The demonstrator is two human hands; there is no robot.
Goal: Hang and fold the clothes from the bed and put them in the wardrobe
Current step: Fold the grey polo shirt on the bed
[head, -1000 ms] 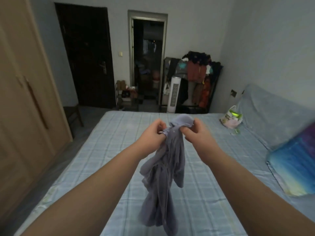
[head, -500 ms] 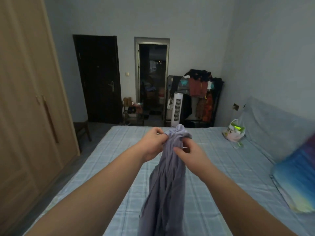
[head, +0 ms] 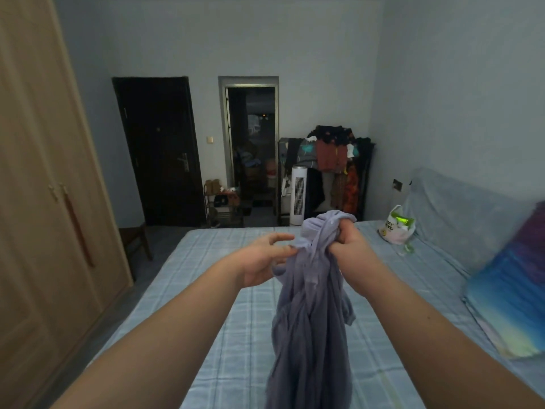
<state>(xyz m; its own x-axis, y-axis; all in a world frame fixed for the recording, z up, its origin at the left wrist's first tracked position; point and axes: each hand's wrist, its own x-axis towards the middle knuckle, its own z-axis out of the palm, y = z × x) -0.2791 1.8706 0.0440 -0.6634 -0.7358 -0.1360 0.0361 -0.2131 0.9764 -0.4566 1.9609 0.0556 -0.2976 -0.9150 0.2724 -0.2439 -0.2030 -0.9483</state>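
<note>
Evidently the untangling step is in hand: the lilac garment [head: 309, 320] hangs bunched in the air over the middle of the bed [head: 206, 276], its lower end running out of view. The right hand [head: 351, 240] has its fingers curled tight round the gathered top. The left hand [head: 262, 261] is loosely spread, tips just touching the cloth, holding nothing. Next, I judge, the left hand must find a shoulder or hem and spread the piece out. The wardrobe [head: 44, 202] beside the bed's left edge looks closed.

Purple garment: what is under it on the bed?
Only blue plaid bedsheet shows around the purple garment, which hangs from the right hand. The patch of sheet behind its folds is hidden.
</note>
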